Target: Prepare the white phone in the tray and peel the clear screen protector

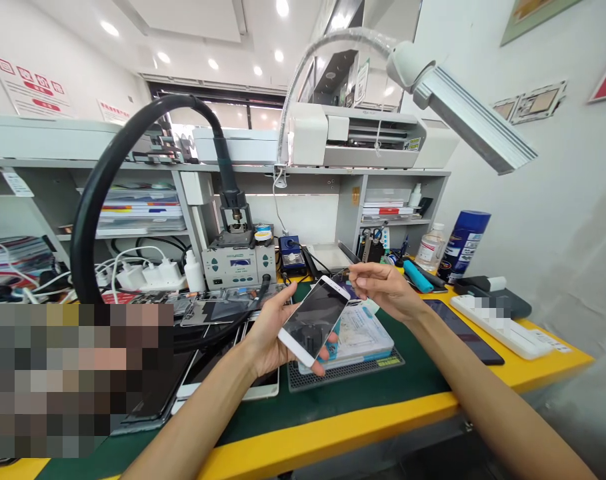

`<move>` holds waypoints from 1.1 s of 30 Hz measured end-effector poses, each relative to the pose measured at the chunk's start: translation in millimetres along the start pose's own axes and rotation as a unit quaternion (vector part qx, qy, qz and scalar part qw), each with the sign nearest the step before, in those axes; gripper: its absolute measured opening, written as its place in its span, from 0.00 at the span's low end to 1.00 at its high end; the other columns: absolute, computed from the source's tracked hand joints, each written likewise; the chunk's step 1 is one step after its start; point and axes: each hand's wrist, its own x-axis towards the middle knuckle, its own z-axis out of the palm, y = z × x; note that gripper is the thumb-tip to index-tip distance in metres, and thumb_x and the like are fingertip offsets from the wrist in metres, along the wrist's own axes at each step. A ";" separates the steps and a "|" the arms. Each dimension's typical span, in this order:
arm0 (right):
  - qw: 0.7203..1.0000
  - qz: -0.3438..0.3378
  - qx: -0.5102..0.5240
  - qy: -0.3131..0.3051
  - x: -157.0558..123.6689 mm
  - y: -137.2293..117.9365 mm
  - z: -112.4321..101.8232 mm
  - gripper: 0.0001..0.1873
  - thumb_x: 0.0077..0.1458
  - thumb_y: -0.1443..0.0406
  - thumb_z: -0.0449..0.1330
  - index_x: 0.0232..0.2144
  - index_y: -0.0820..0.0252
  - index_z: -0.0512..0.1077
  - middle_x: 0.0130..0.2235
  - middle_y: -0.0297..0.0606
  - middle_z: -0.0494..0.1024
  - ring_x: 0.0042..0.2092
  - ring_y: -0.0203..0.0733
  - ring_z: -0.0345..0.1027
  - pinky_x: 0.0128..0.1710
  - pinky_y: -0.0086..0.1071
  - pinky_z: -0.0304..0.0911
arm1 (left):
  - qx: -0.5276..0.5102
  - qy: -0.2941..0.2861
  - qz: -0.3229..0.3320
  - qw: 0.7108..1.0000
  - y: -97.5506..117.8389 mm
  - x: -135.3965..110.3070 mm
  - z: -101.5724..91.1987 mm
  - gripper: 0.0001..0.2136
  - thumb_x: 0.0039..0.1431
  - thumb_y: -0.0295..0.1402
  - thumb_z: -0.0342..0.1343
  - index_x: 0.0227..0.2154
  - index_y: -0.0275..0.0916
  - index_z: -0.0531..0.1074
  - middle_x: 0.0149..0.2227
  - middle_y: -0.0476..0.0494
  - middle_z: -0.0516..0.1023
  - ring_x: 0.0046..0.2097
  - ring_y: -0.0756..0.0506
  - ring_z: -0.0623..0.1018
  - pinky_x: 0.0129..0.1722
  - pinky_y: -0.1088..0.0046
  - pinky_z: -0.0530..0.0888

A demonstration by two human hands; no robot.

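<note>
"What's the person got there?"

"A phone (317, 319), flat and glossy, black glass in a smooth white frame. The left hand (277, 327) is wrapped around it, tilting it above the desk (353, 430)."

"And the right hand (385, 290)?"

"Just beyond the phone's top edge, thumb and finger drawn close. I can't tell whether they pinch anything."

"What's under the phone?"

"A boxy plastic case (370, 333), shiny, clear and blue. Something pale shows through it, too blurred to name. It sits on a grey mat (343, 380) with a fine grid of holes, and that's on smooth green sheeting (263, 420)."

"Any other containers?"

"To the right of the phone, a clear plastic bottle (431, 245) with a white cap and pale label, next to a dark blue metal can (465, 243), a leaning cylinder. Behind the phone, a small tub (263, 235) with a white and yellow top."

"And the shelf (127, 235)?"

"Left of the phone and farther back: its compartment holds flat stacked papers (140, 210). Nearer, a thick, rubbery black hose (83, 213) arches up in a loop."
</note>
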 end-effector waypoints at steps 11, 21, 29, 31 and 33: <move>1.000 -0.012 0.017 0.003 -2.4 -4.9 -0.5 0.14 0.47 0.69 0.69 0.38 0.53 0.83 0.34 0.37 0.77 0.31 0.37 0.63 0.28 0.33 0.59 | 0.006 0.000 0.007 1.000 -0.4 0.5 -2.4 0.34 0.65 0.57 0.38 0.57 0.30 0.65 0.40 0.26 0.80 0.33 0.34 0.82 0.30 0.52 0.79; 0.966 0.058 0.240 0.079 6.9 -6.1 -13.5 0.12 0.43 0.79 0.60 0.27 0.59 0.74 0.30 0.35 0.72 0.34 0.37 0.66 0.26 0.27 0.60 | 0.073 0.075 -0.003 0.994 -3.6 2.4 -5.6 0.32 0.65 0.55 0.44 0.61 0.34 0.59 0.41 0.28 0.81 0.33 0.35 0.84 0.26 0.60 0.80; 0.945 0.134 0.277 0.113 13.9 4.5 -23.7 0.07 0.39 0.74 0.58 0.24 0.60 0.67 0.27 0.37 0.69 0.30 0.40 0.66 0.26 0.31 0.62 | 0.176 0.173 -0.029 0.969 -6.3 4.1 5.6 0.31 0.65 0.56 0.43 0.58 0.34 0.61 0.29 0.37 0.81 0.24 0.39 0.81 0.18 0.68 0.77; 0.942 0.143 0.279 0.122 15.3 5.7 -26.5 0.07 0.38 0.73 0.58 0.24 0.59 0.66 0.26 0.36 0.69 0.29 0.40 0.66 0.26 0.32 0.63 | 0.235 0.215 -0.027 0.947 -8.0 6.1 5.0 0.31 0.64 0.57 0.43 0.55 0.33 0.65 0.23 0.40 0.78 0.20 0.41 0.78 0.15 0.71 0.73; 0.940 0.147 0.279 0.129 16.3 7.2 -28.5 0.08 0.37 0.73 0.58 0.25 0.59 0.66 0.25 0.36 0.69 0.28 0.40 0.66 0.26 0.32 0.62 | 0.333 0.275 0.001 0.902 -9.4 7.8 4.0 0.32 0.63 0.58 0.44 0.52 0.33 0.68 0.19 0.45 0.74 0.14 0.45 0.72 0.11 0.73 0.67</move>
